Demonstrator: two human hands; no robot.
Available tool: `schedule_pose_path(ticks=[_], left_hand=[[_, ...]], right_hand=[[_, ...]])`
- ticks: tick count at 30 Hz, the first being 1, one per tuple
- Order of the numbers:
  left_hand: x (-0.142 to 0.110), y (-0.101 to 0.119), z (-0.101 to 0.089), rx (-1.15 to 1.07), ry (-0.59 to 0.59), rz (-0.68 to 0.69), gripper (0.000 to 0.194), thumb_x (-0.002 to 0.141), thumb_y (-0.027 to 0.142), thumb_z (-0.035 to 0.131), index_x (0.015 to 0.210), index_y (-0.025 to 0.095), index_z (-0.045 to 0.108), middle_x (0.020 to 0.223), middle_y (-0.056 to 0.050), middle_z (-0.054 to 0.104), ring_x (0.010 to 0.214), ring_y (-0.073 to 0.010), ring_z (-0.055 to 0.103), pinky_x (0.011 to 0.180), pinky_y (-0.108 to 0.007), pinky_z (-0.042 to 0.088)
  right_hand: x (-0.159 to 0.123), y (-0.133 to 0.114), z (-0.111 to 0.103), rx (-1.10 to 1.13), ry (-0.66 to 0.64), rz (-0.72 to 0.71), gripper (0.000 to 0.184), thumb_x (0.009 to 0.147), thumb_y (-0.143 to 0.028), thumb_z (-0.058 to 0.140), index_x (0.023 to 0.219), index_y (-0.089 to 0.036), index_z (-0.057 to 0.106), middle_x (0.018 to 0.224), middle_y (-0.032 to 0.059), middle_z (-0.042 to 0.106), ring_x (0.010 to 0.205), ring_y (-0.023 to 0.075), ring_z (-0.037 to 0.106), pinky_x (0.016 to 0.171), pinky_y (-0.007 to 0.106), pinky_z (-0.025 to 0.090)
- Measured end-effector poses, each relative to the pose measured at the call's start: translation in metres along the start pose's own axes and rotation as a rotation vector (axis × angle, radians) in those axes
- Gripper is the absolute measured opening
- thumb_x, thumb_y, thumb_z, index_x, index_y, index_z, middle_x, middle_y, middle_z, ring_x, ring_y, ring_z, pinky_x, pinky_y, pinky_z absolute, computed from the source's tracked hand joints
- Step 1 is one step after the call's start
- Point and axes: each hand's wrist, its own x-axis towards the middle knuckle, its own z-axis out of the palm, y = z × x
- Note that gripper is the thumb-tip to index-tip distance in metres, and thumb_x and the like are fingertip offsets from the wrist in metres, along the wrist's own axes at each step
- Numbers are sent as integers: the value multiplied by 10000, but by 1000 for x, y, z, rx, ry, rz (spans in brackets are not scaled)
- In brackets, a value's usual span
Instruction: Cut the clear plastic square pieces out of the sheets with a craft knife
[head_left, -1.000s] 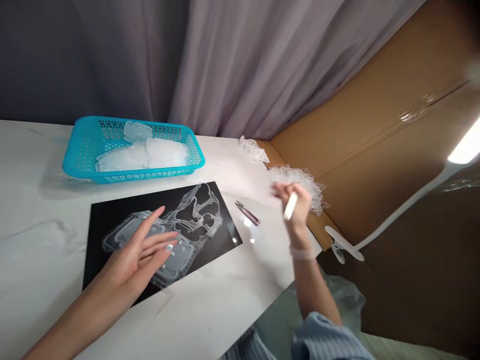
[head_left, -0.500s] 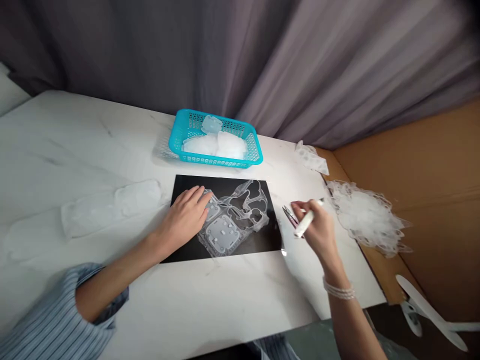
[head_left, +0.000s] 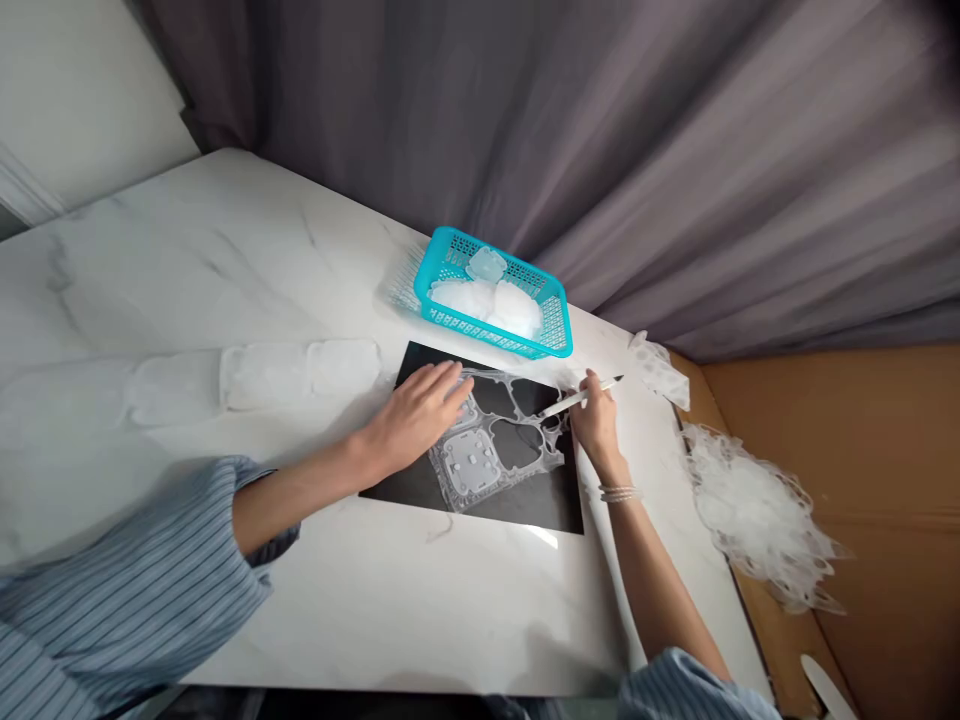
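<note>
My left hand (head_left: pixel 421 412) lies flat, fingers stretched out, on the left part of a clear moulded plastic sheet (head_left: pixel 472 462) and covers some of it. This sheet has raised rounded-square panels on the left and open cut-outs on the right, and rests on a black mat (head_left: pixel 405 482). In the fingers of my right hand (head_left: pixel 596 420) is a slim white pen-shaped tool (head_left: pixel 564 403). Its dark pointed end faces right, away from the sheet; the other end lies over the sheet's right part. Whether my right hand also holds metal tips cannot be made out.
Behind the mat stands a blue basket (head_left: pixel 491 340) with whitish translucent pieces (head_left: pixel 517 308). A row of similar pieces (head_left: pixel 266 377) lies left on the white marbled table (head_left: pixel 315 590). To the right are a heap of clear plastic scraps (head_left: pixel 757 510) and a smaller scrap (head_left: pixel 661 370). A grey curtain (head_left: pixel 465 110) hangs behind.
My right hand has moved left from beside the mat to the sheet's right edge, and the scissor-like metal tips no longer show. My left hand stays on the sheet. The view has swung left.
</note>
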Motion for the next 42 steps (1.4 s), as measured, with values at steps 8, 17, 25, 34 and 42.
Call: schedule_pose_path(ticks=[8,17,25,34,42], left_hand=[[-61,18,-14,-339,-102,187,326,954,82,436,1199,136,644,1290,-182,644,1297,-301,542,1104,-465,436],[-72,20,-10,191,-6,423,280,911,60,533,1165,47,649,1203,-212,684,1189,-297,623,1008,-406,512],[-71,19,-12,340,3,498,272,952,218,556,1132,55,678,1202,-160,697,1154,-282,635,1005,-387,507],[-71,20,-13,350,-38,500,312,952,255,564,1151,42,675,1205,-183,690,1160,-294,627,1011,-401,501],[-68,21,-15,312,-32,448,269,956,241,558,1106,63,692,1170,-160,705,1131,-274,646,1001,-391,511]], right_hand=[[-35,-35,-53,170,173,123,332,998,-473,302,992,-222,518,819,35,570,794,215,592,745,386,496],[-156,-157,-15,459,-330,-2,268,1015,-307,451,1218,-250,617,977,56,664,896,188,650,832,356,527],[-162,-163,-1,340,-291,-185,210,971,-138,505,1135,-188,627,1097,70,718,1014,170,690,920,306,557],[-160,-169,10,195,-206,-294,234,958,-73,493,1131,-183,607,1062,81,728,1007,181,709,878,310,593],[-181,-159,4,138,-233,-388,313,931,-10,456,1186,-159,559,1156,156,694,1178,232,645,904,343,597]])
